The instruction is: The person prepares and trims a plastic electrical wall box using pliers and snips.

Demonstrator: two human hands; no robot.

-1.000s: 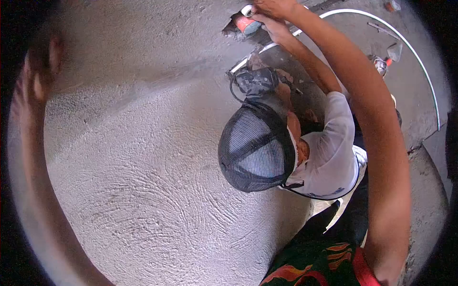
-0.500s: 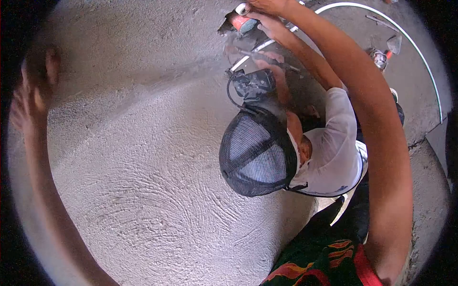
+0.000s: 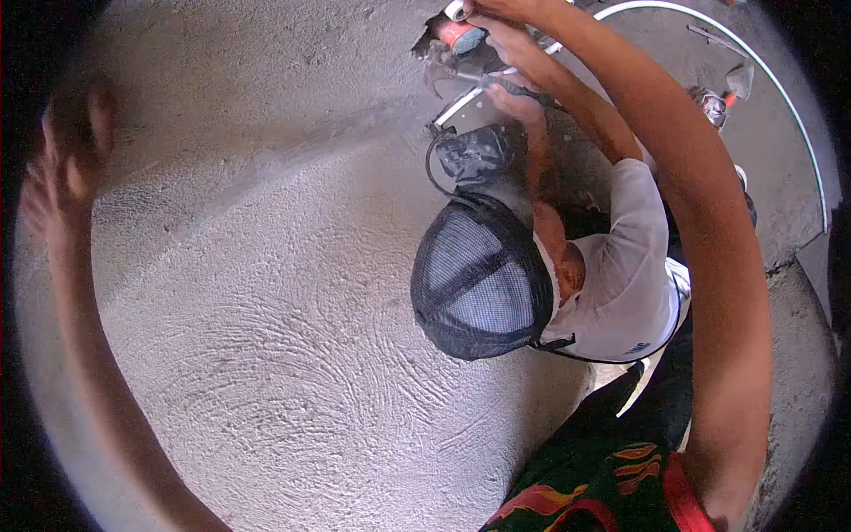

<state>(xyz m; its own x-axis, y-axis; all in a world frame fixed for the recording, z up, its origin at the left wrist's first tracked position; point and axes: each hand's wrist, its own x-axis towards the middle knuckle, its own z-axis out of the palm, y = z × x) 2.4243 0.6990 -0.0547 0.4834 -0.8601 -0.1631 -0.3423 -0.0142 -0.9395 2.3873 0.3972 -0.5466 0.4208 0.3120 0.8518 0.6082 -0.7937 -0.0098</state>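
Note:
My left hand point(image 3: 69, 168) rests against the rough plastered wall point(image 3: 266, 355) at the far left, fingers spread, dark and slightly blurred. Nothing shows in it. My right arm reaches up from the lower right, and my right hand point(image 3: 510, 7) is partly cut off by the top edge. It is close to a white pipe end point(image 3: 456, 11) and a co-worker's hand point(image 3: 505, 40); whether it grips the pipe is hidden. An orange pipe point(image 3: 456, 35) with a grey end sits in a hole in the wall just below.
A co-worker in a mesh cap point(image 3: 483, 275) and white shirt point(image 3: 620, 284) crouches between my arms, a blurred tool point(image 3: 514, 87) in one hand. A black device point(image 3: 479, 155) fronts the cap. A long white pipe point(image 3: 780, 84) curves across the floor near a trowel point(image 3: 738, 84).
The co-worker's lower hand and tool have moved up, nearer the orange pipe. The view has shifted slightly; my own hands keep about the same places.

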